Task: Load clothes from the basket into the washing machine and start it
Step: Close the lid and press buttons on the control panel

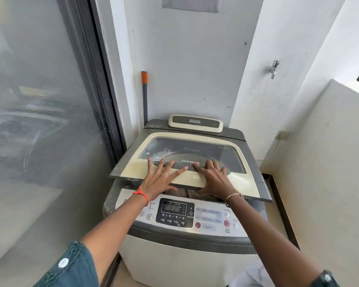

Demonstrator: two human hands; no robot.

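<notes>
A top-loading washing machine [174,264] stands in front of me. Its cream and grey lid [240,179] is nearly down, with a narrow gap at the front edge. Through that gap I see brownish clothes [187,192] in the drum. My left hand [161,178] lies flat on the lid's front left, fingers spread, thumb under the edge. My right hand [212,179] lies flat on the lid's front middle in the same way. The control panel [175,212] below the lid has a lit display. The red start/pause button [227,223] is at the panel's right. The basket is not in view.
A glass sliding door [39,131] runs along the left. White walls close in behind and to the right, with a tap [274,68] on the back wall. A broom handle [144,94] leans behind the machine. A digital scale [195,123] rests on its rear. White cloth [251,276] lies at the lower right.
</notes>
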